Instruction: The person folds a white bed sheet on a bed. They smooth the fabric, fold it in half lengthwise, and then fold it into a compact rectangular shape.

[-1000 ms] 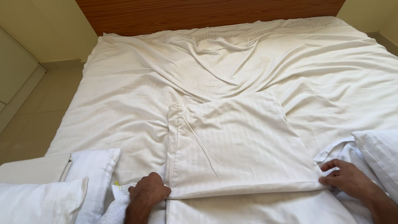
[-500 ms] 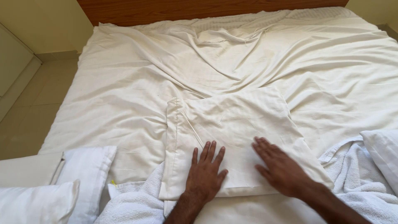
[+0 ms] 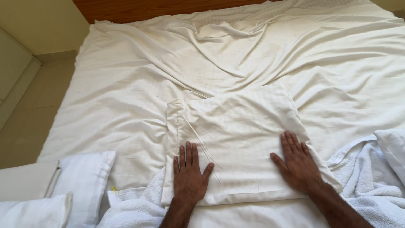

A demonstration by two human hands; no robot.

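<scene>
Left hand (image 3: 188,175): grip open, palm flat on folded white pillowcase (image 3: 236,147) | right hand (image 3: 298,164): same, opposite side | bed sheet (image 3: 126,93) beneath.

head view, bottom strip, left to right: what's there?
white pillows → towel bunched at the bed edge → left hand, flat on the folded pillowcase → right hand, flat on the same pillowcase → white towel.
</scene>
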